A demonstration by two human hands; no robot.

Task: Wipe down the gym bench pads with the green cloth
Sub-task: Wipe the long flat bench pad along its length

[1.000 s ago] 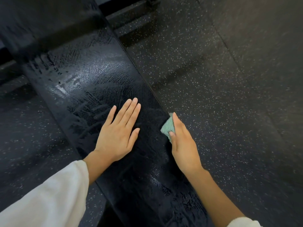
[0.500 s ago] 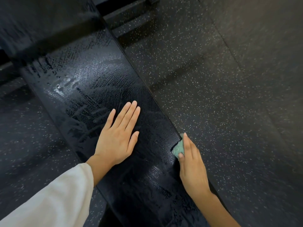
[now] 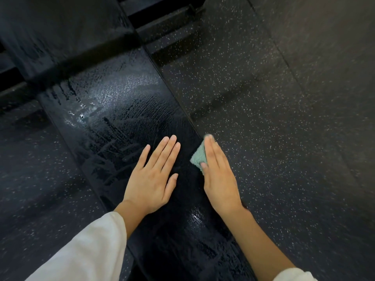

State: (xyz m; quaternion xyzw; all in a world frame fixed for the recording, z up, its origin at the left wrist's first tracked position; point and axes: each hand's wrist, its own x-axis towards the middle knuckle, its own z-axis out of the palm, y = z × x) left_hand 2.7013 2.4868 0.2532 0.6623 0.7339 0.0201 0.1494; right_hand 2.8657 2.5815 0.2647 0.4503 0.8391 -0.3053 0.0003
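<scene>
Green cloth (image 3: pixel 198 157): located at the right edge of the long bench pad (image 3: pixel 113 110), centre of frame.

Right hand (image 3: pixel 220 179): fingers straight, pressing the cloth against the pad edge, with the thumb tip on the cloth.

Left hand (image 3: pixel 151 179): flat on the pad just left of the cloth, fingers extended, holding nothing. White sleeve (image 3: pixel 87 250) at lower left.

Pad surface: wet streaks toward upper left.

Surroundings: a second pad (image 3: pixel 60 27) adjoins at upper left, and speckled rubber floor (image 3: pixel 284 118) lies on both sides.
</scene>
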